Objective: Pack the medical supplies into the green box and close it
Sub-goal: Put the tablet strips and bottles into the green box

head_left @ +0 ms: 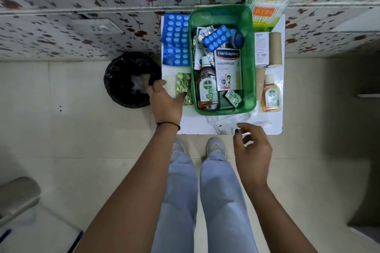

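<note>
The green box (249, 63) stands open on a small white table (191, 124). Inside lie a Dettol bottle (206, 88), a Hansaplast carton (227, 69), a blue blister strip (217, 37) and foil packets. My left hand (165, 99) rests on the table's left part, fingers touching a gold blister strip (183, 86) and a white packet; whether it grips them I cannot tell. My right hand (251, 151) hovers at the front edge, fingers loosely curled and apart, just over flat white sachets (236, 120). No lid is visible.
Left of the box lie two large blue blister sheets (175, 40). To its right sit a white carton (261, 48), brown bandage rolls (275, 47) and a small Dettol bottle (271, 94). A cotton-bud pack (266, 9) leans behind. A black-lined bin (130, 80) stands left of the table.
</note>
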